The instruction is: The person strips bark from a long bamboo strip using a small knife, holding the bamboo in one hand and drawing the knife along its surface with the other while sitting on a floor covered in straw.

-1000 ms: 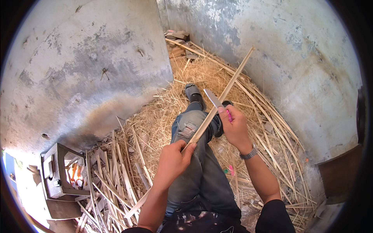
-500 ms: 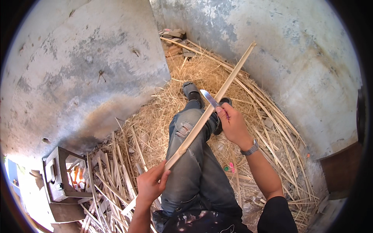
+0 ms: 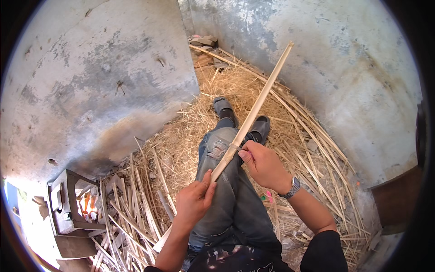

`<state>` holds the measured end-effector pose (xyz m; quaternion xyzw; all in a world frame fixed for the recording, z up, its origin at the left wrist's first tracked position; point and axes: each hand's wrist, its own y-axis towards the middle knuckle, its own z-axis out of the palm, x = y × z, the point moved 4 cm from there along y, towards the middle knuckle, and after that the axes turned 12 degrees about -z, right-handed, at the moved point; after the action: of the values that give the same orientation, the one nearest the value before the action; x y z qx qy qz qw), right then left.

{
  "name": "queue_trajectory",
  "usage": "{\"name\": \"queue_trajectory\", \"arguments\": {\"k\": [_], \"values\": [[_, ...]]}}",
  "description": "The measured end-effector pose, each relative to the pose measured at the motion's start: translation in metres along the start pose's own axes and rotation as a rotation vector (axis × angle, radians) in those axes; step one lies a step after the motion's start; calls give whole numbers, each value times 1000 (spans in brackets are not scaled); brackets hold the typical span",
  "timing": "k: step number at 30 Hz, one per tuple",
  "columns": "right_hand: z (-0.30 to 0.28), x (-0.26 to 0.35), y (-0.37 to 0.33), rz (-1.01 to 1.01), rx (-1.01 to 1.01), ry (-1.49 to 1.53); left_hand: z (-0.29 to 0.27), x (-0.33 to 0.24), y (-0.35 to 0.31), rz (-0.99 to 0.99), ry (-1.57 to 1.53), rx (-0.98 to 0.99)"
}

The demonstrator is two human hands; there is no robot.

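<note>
A long split bamboo strip (image 3: pixel 259 102) slants across my legs, its far end rising toward the wall at upper right. My left hand (image 3: pixel 194 199) is closed round its near part, above my thigh. My right hand (image 3: pixel 263 165), with a metal watch (image 3: pixel 293 187) on the wrist, grips a small knife (image 3: pixel 236 147). The blade lies across the strip near a knot, by my torn jeans knee; most of the handle is hidden in my fist.
Shavings (image 3: pixel 240 86) cover the floor round my feet. Long bamboo strips (image 3: pixel 317 136) curve along the right wall, and more split pieces (image 3: pixel 136 195) lie at left. A metal-framed box (image 3: pixel 72 204) stands at lower left. Broken bricks (image 3: pixel 204 41) are piled in the far corner.
My right hand has drawn the knife down along the strip toward me, from mid-length to the knot. My left hand has shifted a little up and right with the strip.
</note>
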<state>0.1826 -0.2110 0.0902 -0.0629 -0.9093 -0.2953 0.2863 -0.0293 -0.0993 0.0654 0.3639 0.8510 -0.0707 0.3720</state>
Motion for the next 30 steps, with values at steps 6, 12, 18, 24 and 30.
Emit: {"name": "queue_trajectory", "arguments": {"k": [6, 12, 18, 24, 30], "values": [[-5, 1, -11, 111, 267, -184, 3, -3, -4, -28, 61, -14], [6, 1, -16, 56, 350, -371, 9, 2, -5, 21, 59, -57], [3, -3, -12, 30, 376, -360, 8, -3, -6, 23, 89, -46], [3, -7, -8, -17, 379, -454, 13, 5, -8, 54, 78, -66], [2, -9, -1, -12, 443, -495, 14, 13, -9, 107, 82, -112]]}}
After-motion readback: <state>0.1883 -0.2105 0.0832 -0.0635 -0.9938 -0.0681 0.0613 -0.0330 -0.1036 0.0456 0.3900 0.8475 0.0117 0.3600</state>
